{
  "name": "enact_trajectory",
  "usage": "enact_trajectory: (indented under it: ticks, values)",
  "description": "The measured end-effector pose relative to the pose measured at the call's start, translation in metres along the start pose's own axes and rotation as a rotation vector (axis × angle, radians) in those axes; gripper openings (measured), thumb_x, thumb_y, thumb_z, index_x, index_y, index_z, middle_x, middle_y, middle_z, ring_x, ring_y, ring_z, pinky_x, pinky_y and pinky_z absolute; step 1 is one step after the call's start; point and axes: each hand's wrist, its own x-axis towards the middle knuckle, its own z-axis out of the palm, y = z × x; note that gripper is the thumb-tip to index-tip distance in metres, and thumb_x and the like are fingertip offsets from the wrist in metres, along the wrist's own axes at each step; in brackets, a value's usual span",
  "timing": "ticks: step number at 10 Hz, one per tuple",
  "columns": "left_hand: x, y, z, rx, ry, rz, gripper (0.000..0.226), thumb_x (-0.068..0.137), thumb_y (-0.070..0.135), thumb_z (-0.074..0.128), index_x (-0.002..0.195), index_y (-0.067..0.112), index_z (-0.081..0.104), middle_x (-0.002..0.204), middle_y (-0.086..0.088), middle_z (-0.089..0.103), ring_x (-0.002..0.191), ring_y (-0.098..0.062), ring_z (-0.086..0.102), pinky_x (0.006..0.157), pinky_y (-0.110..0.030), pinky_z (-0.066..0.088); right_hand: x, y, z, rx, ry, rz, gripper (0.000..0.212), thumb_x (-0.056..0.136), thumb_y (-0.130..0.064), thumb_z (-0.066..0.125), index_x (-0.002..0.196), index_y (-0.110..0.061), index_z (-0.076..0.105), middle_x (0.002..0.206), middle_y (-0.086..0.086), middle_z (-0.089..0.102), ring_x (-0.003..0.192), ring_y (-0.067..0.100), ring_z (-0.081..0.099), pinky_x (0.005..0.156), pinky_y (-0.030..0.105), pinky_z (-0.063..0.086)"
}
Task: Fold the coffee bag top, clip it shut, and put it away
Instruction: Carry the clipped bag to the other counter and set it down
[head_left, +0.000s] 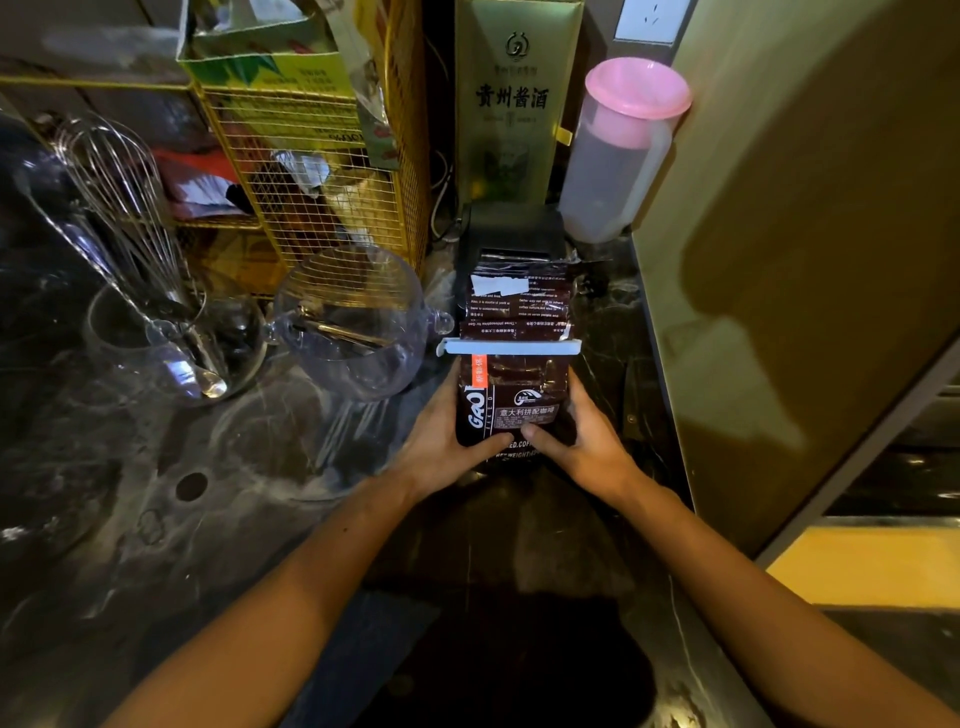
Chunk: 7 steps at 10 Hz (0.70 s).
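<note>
Dark marble counter, cluttered corner, clipped coffee bag between hands.

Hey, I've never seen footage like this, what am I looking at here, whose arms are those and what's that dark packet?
There is no machine here. A camera worn on a person's head looks down at their own bare arms. The left hand and right hand hold a dark coffee bag from both sides. Its top is folded over and pinched by a pale clip. On the dark counter nearby stand a clear jug, a whisk in a glass, and a pink-lidded container.
</note>
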Motion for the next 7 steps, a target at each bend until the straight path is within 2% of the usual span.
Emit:
enact_trajectory:
  ticks: [1, 3, 4, 5, 6, 7]
  values:
    - [0.000, 0.000, 0.000, -0.001, 0.002, 0.014, 0.101, 0.072, 0.046, 0.080, 0.152, 0.031, 0.019, 0.145, 0.015, 0.047, 0.132, 0.004, 0.041, 0.105, -0.020, 0.031, 0.000, -0.002, 0.000, -0.007, 0.004, -0.003, 0.088, 0.083, -0.048, 0.074, 0.152, -0.043, 0.019, 0.142, -0.025, 0.050, 0.134, -0.006, 0.043, 0.105, 0.020, 0.035]
    - [-0.006, 0.004, -0.004, -0.018, -0.003, 0.045, 0.097, 0.076, 0.043, 0.078, 0.152, 0.032, 0.020, 0.147, 0.012, 0.045, 0.135, -0.005, 0.043, 0.112, -0.037, 0.037, -0.008, -0.010, 0.001, -0.021, 0.040, -0.016, 0.082, 0.086, -0.051, 0.069, 0.149, -0.051, 0.017, 0.140, -0.023, 0.052, 0.131, -0.005, 0.047, 0.103, 0.014, 0.040]
    - [-0.016, 0.012, -0.008, -0.041, -0.006, 0.078, 0.088, 0.079, 0.042, 0.075, 0.150, 0.036, 0.022, 0.146, 0.010, 0.046, 0.135, -0.007, 0.044, 0.111, -0.044, 0.039, -0.017, -0.020, 0.002, -0.057, 0.062, -0.022, 0.078, 0.088, -0.051, 0.065, 0.146, -0.057, 0.013, 0.143, -0.024, 0.049, 0.134, -0.006, 0.044, 0.104, 0.012, 0.036]
    - [-0.023, 0.014, -0.011, -0.043, -0.016, 0.076, 0.083, 0.084, 0.040, 0.070, 0.150, 0.032, 0.023, 0.147, 0.005, 0.047, 0.136, -0.011, 0.044, 0.110, -0.047, 0.040, -0.022, -0.025, 0.003, -0.076, 0.075, -0.040, 0.074, 0.091, -0.050, 0.063, 0.146, -0.058, 0.014, 0.144, -0.030, 0.046, 0.136, -0.008, 0.041, 0.107, 0.012, 0.033]
    - [-0.032, 0.016, -0.013, 0.017, 0.002, 0.075, 0.079, 0.088, 0.039, 0.067, 0.152, 0.024, 0.024, 0.149, 0.000, 0.045, 0.137, -0.014, 0.042, 0.111, -0.048, 0.038, -0.032, -0.032, 0.003, -0.088, 0.097, -0.068, 0.071, 0.092, -0.054, 0.059, 0.147, -0.057, 0.014, 0.143, -0.035, 0.042, 0.138, -0.008, 0.038, 0.109, 0.015, 0.031]
    - [-0.045, 0.014, -0.015, 0.173, 0.158, 0.026, 0.070, 0.091, 0.045, 0.060, 0.150, 0.018, 0.031, 0.148, -0.005, 0.046, 0.135, -0.019, 0.044, 0.110, -0.041, 0.038, -0.044, -0.033, 0.009, -0.143, 0.187, -0.101, 0.075, 0.090, -0.063, 0.051, 0.153, -0.041, 0.017, 0.152, -0.016, 0.039, 0.143, 0.001, 0.033, 0.116, 0.034, 0.031]
